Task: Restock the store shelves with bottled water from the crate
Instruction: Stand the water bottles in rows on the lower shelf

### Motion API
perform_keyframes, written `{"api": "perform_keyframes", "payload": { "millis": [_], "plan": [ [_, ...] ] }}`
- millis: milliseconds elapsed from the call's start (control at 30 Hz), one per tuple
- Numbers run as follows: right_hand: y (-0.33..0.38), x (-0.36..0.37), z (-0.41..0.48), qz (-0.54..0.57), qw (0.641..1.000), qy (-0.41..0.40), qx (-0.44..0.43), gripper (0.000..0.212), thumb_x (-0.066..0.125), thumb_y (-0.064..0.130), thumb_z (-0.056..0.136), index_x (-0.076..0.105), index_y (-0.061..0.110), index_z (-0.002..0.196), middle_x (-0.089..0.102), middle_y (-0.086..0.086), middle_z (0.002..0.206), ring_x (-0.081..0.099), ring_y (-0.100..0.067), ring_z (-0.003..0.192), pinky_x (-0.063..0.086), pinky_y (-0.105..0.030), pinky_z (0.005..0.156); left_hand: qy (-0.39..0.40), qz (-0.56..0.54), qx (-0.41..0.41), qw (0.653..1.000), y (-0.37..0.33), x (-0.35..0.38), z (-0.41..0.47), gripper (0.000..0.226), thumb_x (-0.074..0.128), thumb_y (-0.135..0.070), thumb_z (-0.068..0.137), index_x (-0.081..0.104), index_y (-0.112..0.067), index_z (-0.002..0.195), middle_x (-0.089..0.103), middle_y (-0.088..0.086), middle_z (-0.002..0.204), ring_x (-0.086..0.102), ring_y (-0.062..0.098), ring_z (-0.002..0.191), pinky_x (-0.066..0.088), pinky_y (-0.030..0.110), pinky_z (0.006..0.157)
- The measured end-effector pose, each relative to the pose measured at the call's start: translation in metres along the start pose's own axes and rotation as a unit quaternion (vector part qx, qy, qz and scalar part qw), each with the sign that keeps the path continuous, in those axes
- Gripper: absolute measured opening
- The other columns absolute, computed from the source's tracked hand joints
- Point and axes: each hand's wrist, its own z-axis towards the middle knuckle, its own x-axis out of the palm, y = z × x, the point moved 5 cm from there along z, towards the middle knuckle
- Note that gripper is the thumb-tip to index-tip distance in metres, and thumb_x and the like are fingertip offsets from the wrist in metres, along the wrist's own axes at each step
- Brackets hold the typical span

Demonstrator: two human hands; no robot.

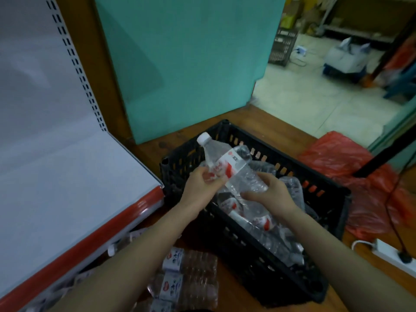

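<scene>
A clear water bottle [227, 163] with a white cap and a red-and-white label is held tilted above the black plastic crate [326, 199], cap pointing up and to the left. My left hand [202, 185] grips it around the label. My right hand [272, 190] grips its lower end. Several more bottles [258, 219] lie on their sides inside the crate. The white shelf [56, 176] with a red front strip stands bare at the left.
Several wrapped bottles [186, 280] lie on the wooden floor below my left arm. A red plastic bag [351, 163] sits right of the crate. A white power strip [394, 255] with a black cable lies at the right edge. A teal wall panel [184, 64] stands behind.
</scene>
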Motion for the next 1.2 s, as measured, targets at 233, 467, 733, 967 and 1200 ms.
{"api": "perform_keyframes", "payload": {
  "millis": [233,467,733,967,1200],
  "plan": [
    [0.081,0.009,-0.015,0.205,0.975,0.064,-0.062,0.048,0.079,0.011,0.064,0.058,0.024,0.106,0.068,0.012,0.092,0.064,-0.001,0.078,0.05,-0.018,0.074,0.048,-0.19,0.025,0.98,-0.046,-0.022,-0.001,0.033,0.067,-0.025,0.083,0.058,-0.025,0.114,0.066,-0.003,0.116,0.064,0.015,0.105,0.05,0.039,0.093],
    [0.115,0.062,-0.01,0.25,0.943,0.206,-0.078,0.093,0.088,0.049,0.038,0.057,0.022,0.122,0.067,-0.004,0.115,0.065,-0.026,0.105,0.047,-0.051,0.097,-0.034,-0.192,0.082,0.977,-0.066,-0.088,-0.018,0.049,0.074,-0.022,0.071,0.058,-0.02,0.117,0.069,-0.003,0.112,0.066,0.015,0.101,0.054,0.038,0.089],
    [0.173,0.095,-0.026,0.164,0.912,0.319,-0.197,0.063,0.079,0.045,0.058,0.059,0.027,0.115,0.069,0.014,0.109,0.065,-0.004,0.099,0.054,-0.019,0.075,-0.177,-0.133,0.125,0.967,-0.082,-0.147,-0.065,0.056,0.08,-0.011,0.064,0.059,-0.018,0.115,0.071,-0.009,0.101,0.069,0.012,0.092,0.056,0.028,0.079],
    [0.238,0.114,-0.057,0.158,0.866,0.367,-0.301,0.036,0.077,0.006,0.071,0.061,0.02,0.101,0.073,0.017,0.086,0.069,0.001,0.081,0.05,-0.011,0.063,-0.241,-0.045,0.161,0.956,-0.12,-0.194,-0.118,0.06,0.086,-0.022,0.058,0.062,-0.024,0.113,0.071,-0.006,0.105,0.068,0.013,0.096,0.057,0.028,0.08],
    [0.292,0.137,-0.111,0.158,0.837,0.383,-0.357,0.092,0.08,0.07,0.028,0.059,0.03,0.108,0.07,0.017,0.104,0.066,-0.006,0.098,0.053,-0.032,0.085,-0.319,0.002,0.182,0.93,-0.148,-0.24,-0.182,0.059,0.087,-0.039,0.054,0.061,-0.032,0.107,0.071,-0.012,0.104,0.067,0.01,0.097,0.057,0.031,0.083]
  ]
}}
